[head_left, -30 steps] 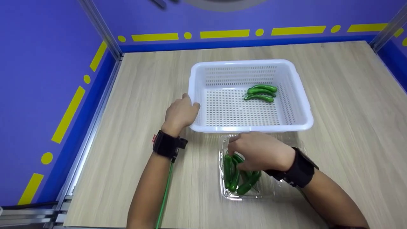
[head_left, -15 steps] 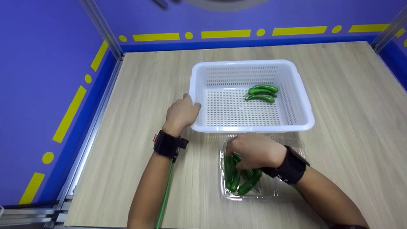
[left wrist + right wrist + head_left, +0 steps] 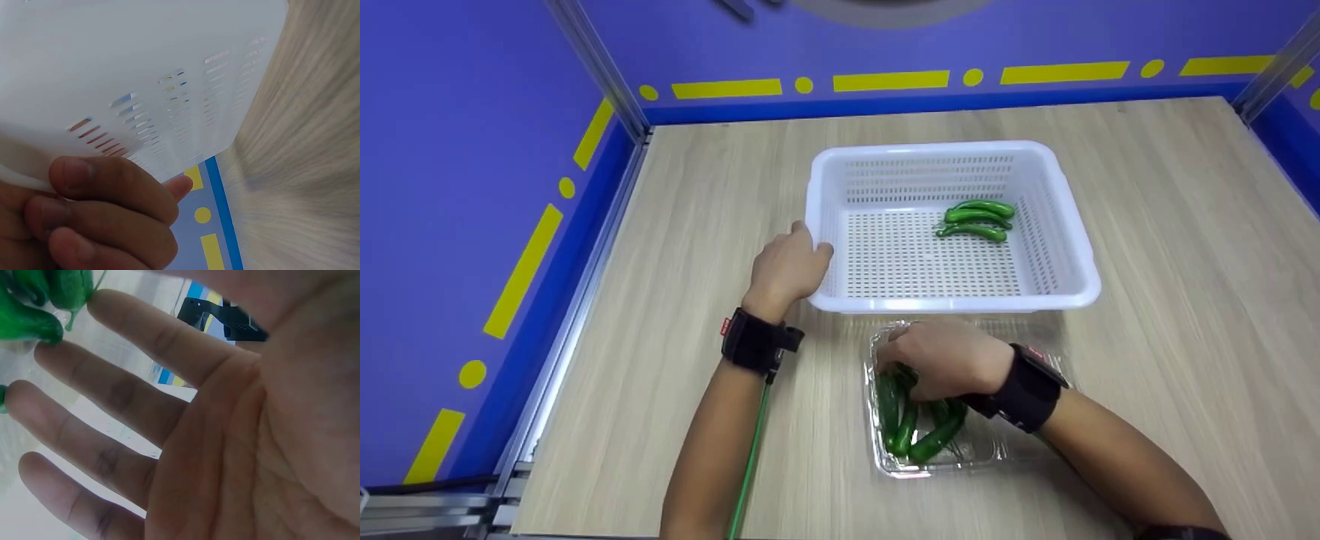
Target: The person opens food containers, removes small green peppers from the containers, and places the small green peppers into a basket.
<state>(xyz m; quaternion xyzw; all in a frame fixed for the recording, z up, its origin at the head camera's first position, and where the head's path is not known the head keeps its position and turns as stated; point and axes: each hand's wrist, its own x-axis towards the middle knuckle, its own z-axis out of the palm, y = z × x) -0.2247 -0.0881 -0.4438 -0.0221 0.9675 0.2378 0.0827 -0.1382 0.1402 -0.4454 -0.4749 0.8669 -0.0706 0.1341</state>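
My left hand [image 3: 790, 264] grips the left rim of a white perforated plastic basket [image 3: 952, 304]; in the left wrist view its fingers [image 3: 115, 185] curl at the basket's edge. Several green chili peppers [image 3: 976, 215] lie inside, toward the right. In front of the basket sits a clear plastic clamshell box [image 3: 896, 471] holding more green chili peppers [image 3: 936, 441]. My right hand [image 3: 952, 358] reaches down into this box. The right wrist view shows its fingers [image 3: 112, 391] spread and fairly straight, fingertips right at the peppers [image 3: 70, 292]. The right thumb's tip is hidden.
Everything stands on a light wood-grain table [image 3: 720, 187]. Blue panels [image 3: 457, 187] with yellow marks rise at the back and sides, joined by metal posts [image 3: 600, 67]. A green cable [image 3: 755, 450] runs along the left forearm.
My right hand has moved a little to the left in the box, and the clamshell box with its peppers has shifted slightly left. The left hand and basket stay where they were.
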